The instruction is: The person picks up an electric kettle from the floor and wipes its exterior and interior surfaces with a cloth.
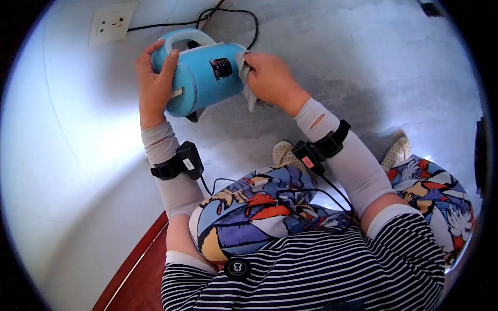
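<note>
A light blue electric kettle (202, 72) is held tilted on its side above the grey floor, its lid end toward the left and its white-lined handle on top. My left hand (155, 78) grips the lid end, with the thumb lying along the near side. At the kettle's base end, my right hand (275, 78) pinches a grey cloth (245, 78) and presses it against the base. A dark label (221, 68) shows on the kettle's side. The dark spout (194, 115) points down. The underside of the base is hidden by the cloth and my fingers.
A wall socket (111, 23) has a black cord (161, 25) plugged in, looping on the floor behind the kettle. The white wall (67, 129) rises close on the left. My slippers (285, 153) rest on the grey floor (332, 46). A red edge (137, 259) lies at lower left.
</note>
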### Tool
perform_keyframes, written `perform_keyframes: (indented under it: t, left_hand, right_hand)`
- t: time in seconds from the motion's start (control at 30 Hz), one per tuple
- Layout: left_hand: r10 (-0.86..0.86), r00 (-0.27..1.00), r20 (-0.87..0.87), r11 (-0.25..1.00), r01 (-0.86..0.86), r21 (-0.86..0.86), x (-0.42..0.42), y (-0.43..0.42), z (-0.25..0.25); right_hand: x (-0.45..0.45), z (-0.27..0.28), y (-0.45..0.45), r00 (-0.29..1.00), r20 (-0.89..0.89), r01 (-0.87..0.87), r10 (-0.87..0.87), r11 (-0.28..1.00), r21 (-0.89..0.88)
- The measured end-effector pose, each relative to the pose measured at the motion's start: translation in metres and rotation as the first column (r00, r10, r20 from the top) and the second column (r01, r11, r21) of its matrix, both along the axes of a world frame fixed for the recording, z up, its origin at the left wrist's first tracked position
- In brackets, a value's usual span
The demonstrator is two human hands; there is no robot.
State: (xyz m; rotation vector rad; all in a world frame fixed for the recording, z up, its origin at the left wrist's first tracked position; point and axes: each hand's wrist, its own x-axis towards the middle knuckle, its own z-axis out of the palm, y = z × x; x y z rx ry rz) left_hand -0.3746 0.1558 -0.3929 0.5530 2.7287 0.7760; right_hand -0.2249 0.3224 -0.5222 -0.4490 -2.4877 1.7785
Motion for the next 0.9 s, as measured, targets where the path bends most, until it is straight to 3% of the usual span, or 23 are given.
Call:
perform_keyframes:
  t: [0.03,0.1,0.2,0.27,0.4,0.5,0.57,0.6,0.67,0.7,0.77,0.9]
  left_hand:
    - [0.036,0.999,0.021,0.999,-0.035,-0.018,-0.004,-0.001,-0.001]
    - [-0.050,0.998,-0.032,0.997,0.048,-0.062,-0.008,0.002,-0.001]
    - [-0.089,0.992,-0.087,0.985,0.075,-0.155,-0.008,0.009,-0.002]
    - [-0.126,0.991,-0.048,0.986,0.120,-0.114,0.000,0.015,-0.002]
    - [-0.257,0.965,-0.054,0.962,0.249,-0.115,0.020,0.029,0.004]
    - [-0.256,0.964,-0.076,0.957,0.241,-0.160,0.027,0.036,0.006]
    - [-0.235,0.969,-0.071,0.964,0.223,-0.144,0.035,0.046,0.007]
    - [-0.206,0.977,-0.059,0.972,0.197,-0.126,0.039,0.050,0.007]
    - [-0.235,0.963,-0.134,0.964,0.213,-0.159,0.046,0.058,0.005]
    - [-0.260,0.944,-0.205,0.956,0.222,-0.189,0.048,0.061,0.003]
    - [-0.296,0.921,-0.252,0.948,0.251,-0.195,0.048,0.059,0.001]
    - [-0.251,0.944,-0.214,0.960,0.214,-0.183,0.057,0.060,0.008]
  right_hand:
    - [0.002,-0.004,-0.001,0.998,0.051,-0.046,0.047,0.999,-0.006]
    - [0.005,-0.012,-0.003,0.992,0.098,-0.083,0.084,0.996,-0.015]
    - [0.004,-0.022,0.001,1.000,-0.025,-0.008,0.007,1.000,-0.025]
    - [0.004,-0.023,0.006,0.989,-0.143,0.018,-0.019,1.000,-0.011]
    - [0.010,-0.011,0.007,0.993,-0.114,-0.002,-0.005,0.998,-0.060]
    - [0.010,0.011,-0.007,0.978,-0.209,0.002,-0.020,0.996,-0.086]
    - [0.009,0.031,-0.012,0.884,-0.463,-0.003,-0.060,0.991,-0.134]
    - [0.009,0.042,-0.014,0.883,-0.465,0.002,-0.066,0.990,-0.138]
    - [0.011,0.060,-0.016,0.933,-0.349,-0.133,0.088,0.985,-0.108]
    - [0.012,0.060,-0.016,0.931,-0.354,-0.132,0.087,0.985,-0.107]
    - [0.015,0.051,-0.021,0.979,-0.022,-0.204,0.204,0.977,-0.058]
    - [0.025,-0.036,-0.027,0.987,0.010,-0.158,0.158,0.987,-0.003]
